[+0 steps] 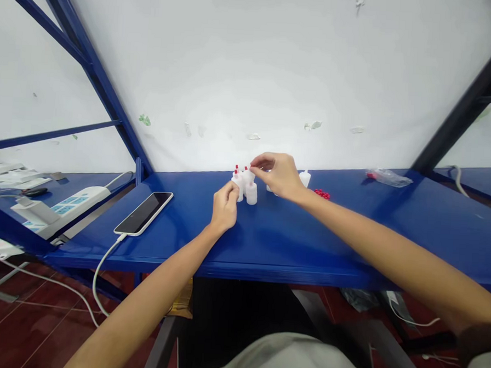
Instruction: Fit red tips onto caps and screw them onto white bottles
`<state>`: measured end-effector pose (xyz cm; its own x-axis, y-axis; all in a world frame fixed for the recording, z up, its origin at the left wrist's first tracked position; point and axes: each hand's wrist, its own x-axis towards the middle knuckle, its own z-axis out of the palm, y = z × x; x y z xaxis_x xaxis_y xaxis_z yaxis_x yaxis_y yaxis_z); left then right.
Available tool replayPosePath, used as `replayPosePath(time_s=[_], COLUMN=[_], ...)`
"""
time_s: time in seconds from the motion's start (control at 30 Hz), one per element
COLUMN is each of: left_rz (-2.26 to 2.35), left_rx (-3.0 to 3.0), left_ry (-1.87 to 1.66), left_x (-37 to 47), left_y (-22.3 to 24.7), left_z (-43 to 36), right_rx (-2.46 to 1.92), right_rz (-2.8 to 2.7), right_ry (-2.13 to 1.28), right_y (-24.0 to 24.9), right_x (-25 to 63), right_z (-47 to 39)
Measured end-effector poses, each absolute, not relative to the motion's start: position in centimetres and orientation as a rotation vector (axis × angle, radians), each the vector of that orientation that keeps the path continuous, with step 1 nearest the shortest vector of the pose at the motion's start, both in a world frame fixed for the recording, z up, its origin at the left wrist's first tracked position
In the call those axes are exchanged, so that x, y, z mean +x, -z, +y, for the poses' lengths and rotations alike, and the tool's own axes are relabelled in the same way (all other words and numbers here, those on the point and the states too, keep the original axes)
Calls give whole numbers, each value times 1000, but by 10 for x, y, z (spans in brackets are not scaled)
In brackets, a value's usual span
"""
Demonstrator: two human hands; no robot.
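Several small white bottles (251,194) stand grouped on the blue table, some topped with red caps (236,172). At the left side of the group, my left hand (225,204) is closed against a bottle with a red tip. My right hand (279,175) is above and to the right of the group, its thumb and forefinger pinching a small red cap (252,165) near a bottle top. Another white bottle (305,178) stands beyond my right wrist, and others are partly hidden behind that hand. A pile of red caps (322,194) lies right of my right forearm.
A phone (144,214) with a white cable lies at the left of the blue table (194,220). A clear plastic bag (389,178) with something red lies at the back right. A power strip (69,207) sits left, past the blue rack post.
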<state>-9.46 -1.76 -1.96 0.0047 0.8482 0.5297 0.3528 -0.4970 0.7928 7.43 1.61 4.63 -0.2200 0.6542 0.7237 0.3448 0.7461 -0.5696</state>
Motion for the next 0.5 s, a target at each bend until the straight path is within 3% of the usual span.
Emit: replayPosePath(time_s=[0.27,0.5], left_rz=[1177,1041], left_rx=[2221,2150], left_ry=[-1041,-1019], left_x=[-87,-90], left_y=[20,18], left_z=[-20,-11], right_rx=[-896,-926], right_rz=[-2022,-2037], right_ry=[-237,-190], right_y=[-44,-60], right_x=[75,91], right_z=[44,35])
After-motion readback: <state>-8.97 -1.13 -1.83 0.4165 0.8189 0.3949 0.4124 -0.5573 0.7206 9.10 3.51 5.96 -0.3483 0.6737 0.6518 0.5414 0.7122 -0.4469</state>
